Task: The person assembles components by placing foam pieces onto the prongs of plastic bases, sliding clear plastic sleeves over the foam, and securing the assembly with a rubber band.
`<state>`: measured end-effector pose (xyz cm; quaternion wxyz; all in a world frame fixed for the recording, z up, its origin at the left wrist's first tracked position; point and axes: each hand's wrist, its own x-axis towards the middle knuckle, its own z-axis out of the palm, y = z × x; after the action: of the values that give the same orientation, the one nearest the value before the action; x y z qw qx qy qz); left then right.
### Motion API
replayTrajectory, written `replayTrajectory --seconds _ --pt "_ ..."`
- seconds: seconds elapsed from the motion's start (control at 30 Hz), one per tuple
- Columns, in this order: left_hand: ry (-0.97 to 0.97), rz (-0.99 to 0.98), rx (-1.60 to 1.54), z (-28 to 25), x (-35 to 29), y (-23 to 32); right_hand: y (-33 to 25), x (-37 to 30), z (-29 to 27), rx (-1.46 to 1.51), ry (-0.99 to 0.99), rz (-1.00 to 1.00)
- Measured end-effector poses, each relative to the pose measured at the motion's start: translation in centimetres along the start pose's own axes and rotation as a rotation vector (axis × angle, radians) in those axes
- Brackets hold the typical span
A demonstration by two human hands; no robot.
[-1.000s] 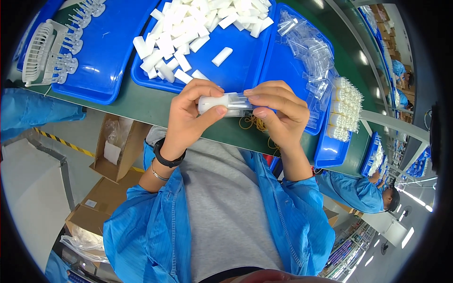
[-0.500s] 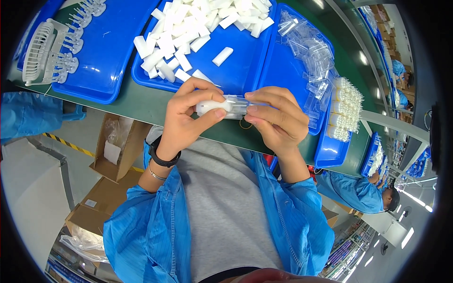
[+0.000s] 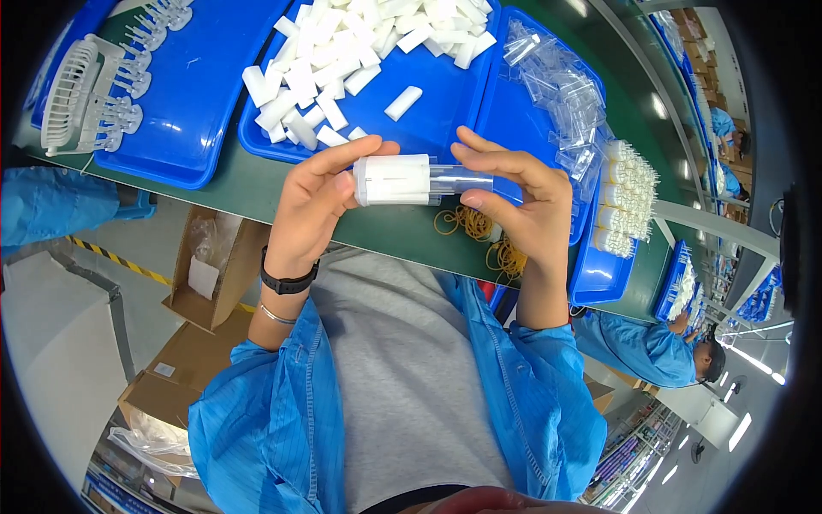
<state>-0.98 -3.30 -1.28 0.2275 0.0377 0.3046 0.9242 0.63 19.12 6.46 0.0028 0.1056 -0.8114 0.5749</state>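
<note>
Between my hands lies a sideways assembly: a white foam-like block (image 3: 396, 180) with a pale cap at its left end and a clear plastic sleeve (image 3: 462, 180) reaching out to the right. My left hand (image 3: 315, 201) grips the capped end, thumb in front and fingers behind. At the sleeve's free end, my right hand (image 3: 524, 193) has its thumb below and fingertips above, holding it lightly across its width. Whether the fingertips press firmly is hard to see. Loose white blocks (image 3: 402, 103) lie in the blue tray (image 3: 437, 146) just beyond.
To the right, a blue tray (image 3: 514, 128) holds clear sleeves (image 3: 556, 94), beside bundled white parts (image 3: 625, 197). Yellow rubber bands (image 3: 467, 223) lie on the green table (image 3: 385, 236) under my right hand. At left, a tray (image 3: 193, 94) carries a white rack (image 3: 73, 94). A co-worker (image 3: 642, 347) sits at right.
My left hand has shifted left and its thumb has moved off the white block's face, which now shows. My right fingers have spread wider around the sleeve, uncovering the rubber bands below.
</note>
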Motion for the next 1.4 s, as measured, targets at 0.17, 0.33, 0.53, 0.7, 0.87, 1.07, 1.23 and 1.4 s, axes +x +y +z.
replayTrajectory --seconds 0.17,0.33,0.53,0.7,0.87,1.07,1.23,1.4 --pt "-0.071 0.073 0.226 -0.8 0.0 -0.9 0.0 0.1 0.7 -0.083 -0.024 -0.051" --pt "-0.100 0.110 0.221 -0.2 0.1 -1.5 0.3 0.5 1.6 -0.131 -0.079 -0.138" --pt "-0.059 0.117 0.226 -0.5 -0.1 -1.7 0.7 0.5 2.7 -0.122 -0.075 -0.192" --pt "-0.052 0.106 0.076 -0.4 0.1 -1.5 0.9 0.9 2.9 -0.075 -0.081 -0.251" --pt "-0.059 0.005 -0.101 -0.5 0.2 -2.0 1.0 0.8 3.0 -0.207 -0.082 -0.312" --pt "-0.090 0.087 0.322 -0.4 0.5 -1.7 1.3 0.7 3.2 -0.086 -0.041 -0.201" --pt "-0.166 0.045 0.304 -0.2 0.2 -1.1 1.8 1.8 1.7 0.091 -0.103 -0.211" --pt "-0.228 0.046 0.211 -0.7 0.3 -1.6 2.7 4.9 -0.6 -0.540 -0.013 -0.396"
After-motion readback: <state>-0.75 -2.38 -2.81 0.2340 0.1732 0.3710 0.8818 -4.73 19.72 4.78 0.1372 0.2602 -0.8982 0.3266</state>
